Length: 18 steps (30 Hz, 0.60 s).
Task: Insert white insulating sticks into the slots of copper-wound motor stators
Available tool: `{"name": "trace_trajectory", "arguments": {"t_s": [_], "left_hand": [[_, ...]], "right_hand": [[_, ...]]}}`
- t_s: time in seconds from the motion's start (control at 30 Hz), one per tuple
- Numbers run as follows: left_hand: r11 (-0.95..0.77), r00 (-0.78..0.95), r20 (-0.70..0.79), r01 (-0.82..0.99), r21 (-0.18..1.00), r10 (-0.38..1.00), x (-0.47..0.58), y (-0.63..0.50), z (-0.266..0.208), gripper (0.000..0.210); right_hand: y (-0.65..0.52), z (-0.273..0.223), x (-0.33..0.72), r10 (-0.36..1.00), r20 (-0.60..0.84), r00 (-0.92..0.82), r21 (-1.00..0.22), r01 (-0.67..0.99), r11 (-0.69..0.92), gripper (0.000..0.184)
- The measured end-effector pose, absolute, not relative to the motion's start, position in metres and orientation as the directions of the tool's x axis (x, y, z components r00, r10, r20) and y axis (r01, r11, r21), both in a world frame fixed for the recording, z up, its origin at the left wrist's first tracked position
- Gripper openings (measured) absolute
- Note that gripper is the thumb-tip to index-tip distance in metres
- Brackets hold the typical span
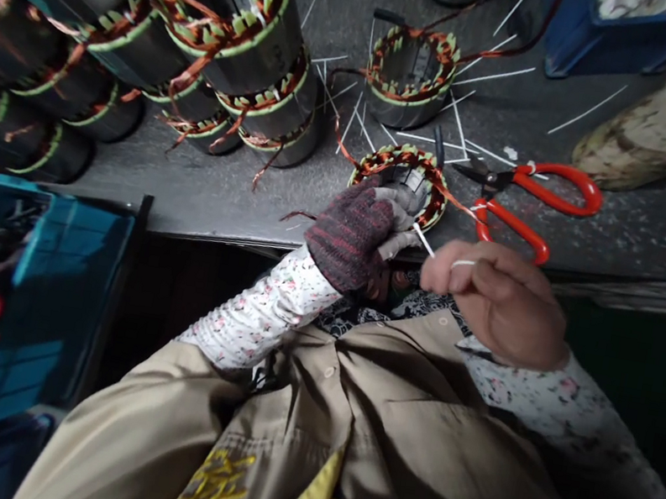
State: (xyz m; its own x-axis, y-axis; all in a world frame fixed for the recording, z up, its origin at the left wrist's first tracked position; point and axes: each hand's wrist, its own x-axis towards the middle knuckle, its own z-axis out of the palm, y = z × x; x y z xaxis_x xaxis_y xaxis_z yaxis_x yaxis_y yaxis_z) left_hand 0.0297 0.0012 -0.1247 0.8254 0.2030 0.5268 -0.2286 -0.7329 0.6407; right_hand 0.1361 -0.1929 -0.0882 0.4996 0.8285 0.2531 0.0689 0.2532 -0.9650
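My left hand (pixel 357 228), in a dark knitted glove with grey fingertips, grips the near side of a motor stator (pixel 402 159). Its fingers reach over the rim into the bore. Copper windings and pale green insulation line that ring, and a copper lead runs off its right side. My bare right hand (pixel 494 298) is closed in a pinch on a white cable tie (pixel 424 239), whose far end meets the stator's near right edge. Red-handled cutters (pixel 490 180) lie with spread handles just right of the stator.
Behind stands another stator (pixel 410 75) among scattered white ties (pixel 493 74). Stacked stators (pixel 237 20) fill the left side. A blue bin (pixel 574 47) and a bag of ties (pixel 660 125) are at the right. A teal crate (pixel 43 320) sits below the bench edge at left.
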Motion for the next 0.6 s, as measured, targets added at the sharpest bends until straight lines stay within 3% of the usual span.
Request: {"name": "trace_trajectory", "arguments": {"t_s": [0.1,0.27,0.33,0.4,0.5,0.6], "left_hand": [[-0.794,0.817,0.543,-0.193,0.576,0.195,0.03,-0.002,-0.127,0.016],[-0.881,0.834,0.534,-0.142,0.451,0.139,0.037,-0.023,-0.133,0.014],[-0.884,0.85,0.517,-0.164,0.439,0.099,0.039,-0.029,-0.135,0.013],[-0.879,0.848,0.522,-0.176,0.442,0.093,0.037,-0.031,-0.135,0.021],[-0.912,0.818,0.551,-0.084,0.402,0.168,0.025,-0.024,-0.126,0.032],[-0.937,0.875,0.466,-0.043,0.346,0.132,0.009,-0.012,-0.105,0.026]], "right_hand": [[-0.199,-0.085,0.139,0.778,0.248,0.577,-0.963,0.056,0.265,0.039],[-0.158,-0.078,0.15,0.569,0.347,0.746,-0.882,0.054,0.468,0.032],[-0.134,-0.083,0.152,0.566,0.33,0.755,-0.911,0.099,0.4,0.031],[-0.124,-0.092,0.153,0.578,0.377,0.724,-0.926,0.282,0.251,0.037],[-0.136,-0.112,0.152,0.595,0.566,0.571,-0.742,0.667,0.067,0.043],[-0.155,-0.132,0.156,0.669,0.57,0.477,-0.624,0.781,-0.025,0.032]]}}
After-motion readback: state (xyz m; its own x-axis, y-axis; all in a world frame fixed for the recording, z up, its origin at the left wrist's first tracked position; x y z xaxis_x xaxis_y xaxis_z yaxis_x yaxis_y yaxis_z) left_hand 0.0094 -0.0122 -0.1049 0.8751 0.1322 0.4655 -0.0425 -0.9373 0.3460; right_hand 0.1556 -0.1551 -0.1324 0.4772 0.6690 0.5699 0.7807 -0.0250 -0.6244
